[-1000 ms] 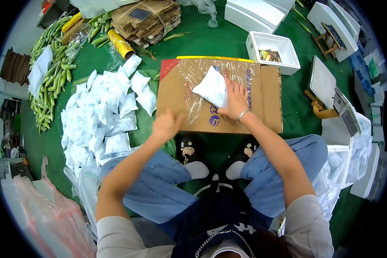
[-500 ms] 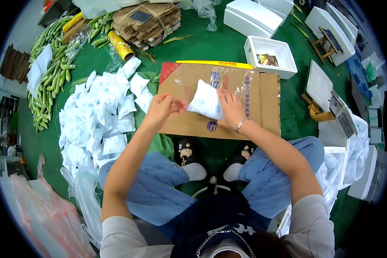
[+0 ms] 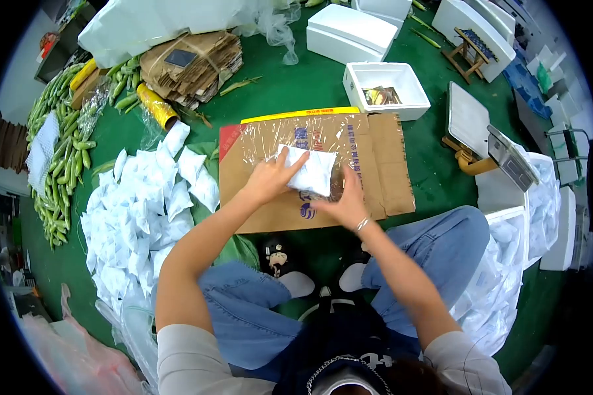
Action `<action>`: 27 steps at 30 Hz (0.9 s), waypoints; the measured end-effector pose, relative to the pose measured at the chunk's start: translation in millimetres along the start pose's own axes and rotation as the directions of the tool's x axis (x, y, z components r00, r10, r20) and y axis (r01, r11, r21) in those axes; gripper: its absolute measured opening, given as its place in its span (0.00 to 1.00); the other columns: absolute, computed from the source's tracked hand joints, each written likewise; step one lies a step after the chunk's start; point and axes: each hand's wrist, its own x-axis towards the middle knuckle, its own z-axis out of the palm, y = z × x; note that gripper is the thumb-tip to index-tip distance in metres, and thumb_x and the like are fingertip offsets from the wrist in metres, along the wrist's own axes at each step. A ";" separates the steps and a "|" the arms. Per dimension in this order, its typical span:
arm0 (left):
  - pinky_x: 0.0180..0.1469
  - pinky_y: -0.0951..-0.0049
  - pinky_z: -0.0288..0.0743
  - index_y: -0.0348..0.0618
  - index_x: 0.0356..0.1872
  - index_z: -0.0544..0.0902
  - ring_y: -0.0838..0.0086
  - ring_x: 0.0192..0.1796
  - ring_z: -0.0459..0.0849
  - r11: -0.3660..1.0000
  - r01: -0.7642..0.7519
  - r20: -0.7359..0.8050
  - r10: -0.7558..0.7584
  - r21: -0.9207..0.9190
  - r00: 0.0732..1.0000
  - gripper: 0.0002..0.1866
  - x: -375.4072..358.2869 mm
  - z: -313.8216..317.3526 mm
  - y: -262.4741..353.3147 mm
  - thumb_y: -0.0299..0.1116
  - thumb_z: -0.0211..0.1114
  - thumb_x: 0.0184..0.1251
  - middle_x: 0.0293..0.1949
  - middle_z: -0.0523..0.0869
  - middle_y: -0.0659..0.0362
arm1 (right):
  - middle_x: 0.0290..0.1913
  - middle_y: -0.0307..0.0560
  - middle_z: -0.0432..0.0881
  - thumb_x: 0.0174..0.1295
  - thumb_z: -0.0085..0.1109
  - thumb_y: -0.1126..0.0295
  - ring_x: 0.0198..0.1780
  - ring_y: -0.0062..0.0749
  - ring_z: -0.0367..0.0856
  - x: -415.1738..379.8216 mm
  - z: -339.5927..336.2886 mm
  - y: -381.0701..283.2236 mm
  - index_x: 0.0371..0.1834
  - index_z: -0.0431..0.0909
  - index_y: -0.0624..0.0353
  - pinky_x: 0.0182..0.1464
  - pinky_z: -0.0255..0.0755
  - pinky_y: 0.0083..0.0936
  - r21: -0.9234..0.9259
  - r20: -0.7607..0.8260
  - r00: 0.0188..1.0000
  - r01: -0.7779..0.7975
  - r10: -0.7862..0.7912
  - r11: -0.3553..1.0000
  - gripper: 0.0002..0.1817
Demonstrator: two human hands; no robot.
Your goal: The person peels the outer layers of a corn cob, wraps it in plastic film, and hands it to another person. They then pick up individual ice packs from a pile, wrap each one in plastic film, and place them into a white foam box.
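One white packet (image 3: 313, 173) is lying around the middle of one cardboard box (image 3: 389, 158), between its left and right edges. Your left hand (image 3: 269, 180) is touching the packet's left side, its fingers spreading apart, with one reaching over the top. Your right hand (image 3: 346, 201) is hovering at the packet's right side, thumb and fingers standing apart; whether it is touching, you cannot tell.

Clear film (image 3: 260, 141) is covering part of the box, and one yellow strip (image 3: 296, 114) is running along its far edge. Beyond the far right corner, one open foam box (image 3: 412, 99) is holding a few small colored packs (image 3: 381, 96), too small to count. Past the right edge, one scale (image 3: 468, 118) is standing. Off the left edge, a pile of white packets (image 3: 128, 224) is spreading, too many overlapping to count. One phone (image 3: 180, 58) is resting on one cardboard stack (image 3: 207, 66).
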 end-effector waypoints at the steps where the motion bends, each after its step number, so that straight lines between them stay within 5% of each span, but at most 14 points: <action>1: 0.39 0.60 0.82 0.61 0.73 0.58 0.52 0.41 0.85 0.999 0.036 0.048 -0.036 -0.006 0.998 0.52 4.8 -6.8 5.6 0.38 0.77 0.43 0.57 0.73 0.37 | 0.68 0.63 0.57 0.38 0.79 0.53 0.71 0.57 0.55 -21.9 -2.0 -10.3 0.71 0.51 0.67 0.69 0.52 0.48 -0.202 -0.009 0.998 -0.058 0.057 0.978 0.60; 2: 0.39 0.61 0.82 0.59 0.73 0.58 0.52 0.40 0.86 0.997 0.072 0.096 -0.071 -0.010 0.993 0.51 8.4 -13.2 9.3 0.39 0.76 0.45 0.56 0.73 0.36 | 0.59 0.59 0.70 0.46 0.74 0.63 0.61 0.53 0.69 -35.2 -1.2 -4.0 0.62 0.67 0.62 0.59 0.66 0.41 -0.333 -0.137 0.987 0.034 -0.084 0.942 0.39; 4: 0.38 0.61 0.82 0.55 0.73 0.58 0.52 0.40 0.86 0.998 0.058 0.133 -0.061 0.019 0.989 0.50 13.4 -23.5 10.7 0.41 0.76 0.46 0.53 0.75 0.36 | 0.43 0.54 0.80 0.52 0.67 0.71 0.46 0.47 0.79 -38.1 -19.4 21.1 0.46 0.80 0.61 0.45 0.72 0.37 -0.206 -0.216 0.967 0.092 -0.137 0.974 0.17; 6: 0.37 0.61 0.81 0.51 0.72 0.59 0.52 0.40 0.86 0.998 0.044 0.164 -0.052 0.050 0.985 0.49 17.5 -30.3 10.3 0.43 0.75 0.48 0.51 0.77 0.36 | 0.29 0.51 0.81 0.55 0.63 0.74 0.32 0.42 0.80 -19.0 -59.7 -2.8 0.35 0.84 0.62 0.35 0.72 0.33 -0.116 -0.361 0.923 0.095 -0.131 0.989 0.05; 9: 0.38 0.57 0.80 0.40 0.70 0.59 0.51 0.37 0.86 0.995 0.081 0.354 -0.055 -0.058 0.934 0.48 15.8 -50.3 19.7 0.46 0.74 0.50 0.34 0.84 0.43 | 0.26 0.55 0.82 0.55 0.62 0.72 0.29 0.50 0.81 36.4 -96.1 -32.8 0.32 0.85 0.63 0.35 0.75 0.35 0.237 -0.137 0.965 -0.187 0.223 0.954 0.06; 13: 0.40 0.57 0.79 0.37 0.64 0.68 0.51 0.40 0.85 0.985 0.138 0.482 -0.073 -0.102 0.873 0.41 20.4 -91.1 45.3 0.47 0.73 0.50 0.32 0.84 0.42 | 0.28 0.58 0.83 0.49 0.64 0.69 0.31 0.49 0.84 76.2 -78.4 -84.4 0.29 0.85 0.65 0.36 0.78 0.36 -0.081 0.012 1.000 0.013 -0.012 0.997 0.10; 14: 0.39 0.59 0.78 0.36 0.57 0.73 0.54 0.38 0.86 0.968 0.075 0.513 0.062 -0.241 0.856 0.35 24.7 -93.5 38.5 0.48 0.72 0.52 0.31 0.85 0.44 | 0.28 0.61 0.83 0.49 0.61 0.73 0.32 0.51 0.84 70.2 -64.2 -99.1 0.23 0.84 0.65 0.38 0.78 0.40 -0.305 0.143 0.988 0.106 -0.065 0.946 0.06; 16: 0.38 0.61 0.78 0.34 0.51 0.79 0.58 0.37 0.86 0.927 0.030 0.530 0.187 -0.374 0.827 0.31 25.5 -91.6 21.7 0.50 0.71 0.54 0.29 0.85 0.46 | 0.38 0.62 0.83 0.51 0.59 0.73 0.41 0.54 0.82 20.6 -63.5 -114.3 0.39 0.80 0.64 0.44 0.77 0.42 -0.350 0.309 0.930 0.304 -0.197 0.886 0.12; 18: 0.35 0.67 0.76 0.35 0.37 0.84 0.64 0.32 0.84 0.716 0.197 0.641 0.423 -0.670 0.640 0.30 25.9 -72.8 4.6 0.59 0.66 0.56 0.30 0.86 0.51 | 0.57 0.67 0.74 0.52 0.60 0.70 0.59 0.55 0.74 -29.2 -72.7 -98.5 0.60 0.65 0.67 0.59 0.70 0.41 -0.110 0.383 0.839 0.456 -0.385 0.883 0.30; 19: 0.35 0.69 0.74 0.34 0.37 0.84 0.70 0.32 0.81 0.758 0.295 0.774 0.406 -0.582 0.486 0.33 31.2 -69.1 3.5 0.62 0.63 0.59 0.30 0.86 0.56 | 0.66 0.69 0.64 0.52 0.60 0.70 0.68 0.55 0.63 -46.3 -70.5 -85.7 0.64 0.61 0.72 0.68 0.60 0.42 -0.217 0.343 0.748 0.652 -0.569 0.726 0.35; 22: 0.37 0.69 0.75 0.32 0.40 0.85 0.70 0.33 0.81 0.606 0.557 0.823 0.439 -0.568 0.361 0.36 30.0 -20.1 4.7 0.65 0.61 0.60 0.29 0.86 0.56 | 0.70 0.70 0.56 0.51 0.61 0.67 0.72 0.57 0.56 -60.7 -52.1 -47.2 0.67 0.56 0.75 0.72 0.52 0.43 -0.487 0.418 0.701 0.710 -0.577 0.509 0.41; 24: 0.43 0.66 0.76 0.30 0.43 0.84 0.65 0.42 0.83 0.510 0.599 0.787 0.375 -0.617 0.490 0.41 17.7 2.9 13.3 0.69 0.58 0.60 0.38 0.87 0.49 | 0.70 0.70 0.57 0.48 0.63 0.64 0.72 0.58 0.56 -52.7 -42.9 -33.6 0.67 0.56 0.75 0.73 0.52 0.42 -0.502 0.459 0.703 0.709 -0.543 0.494 0.44; 26: 0.52 0.64 0.73 0.29 0.49 0.81 0.57 0.54 0.80 0.687 0.489 0.785 0.195 -0.538 0.589 0.44 18.0 20.2 10.1 0.71 0.55 0.60 0.53 0.82 0.43 | 0.70 0.70 0.57 0.45 0.65 0.61 0.72 0.58 0.56 -38.9 -40.4 -31.4 0.67 0.56 0.75 0.73 0.52 0.41 -0.514 0.498 0.700 0.714 -0.512 0.476 0.47; 27: 0.59 0.61 0.69 0.29 0.52 0.79 0.52 0.60 0.75 0.843 0.355 0.860 0.219 -0.405 0.460 0.46 32.5 3.9 10.7 0.72 0.56 0.58 0.58 0.77 0.40 | 0.69 0.70 0.59 0.43 0.66 0.59 0.71 0.58 0.58 -29.2 -45.4 -36.0 0.66 0.57 0.76 0.71 0.55 0.39 -0.369 0.586 0.685 0.701 -0.432 0.610 0.49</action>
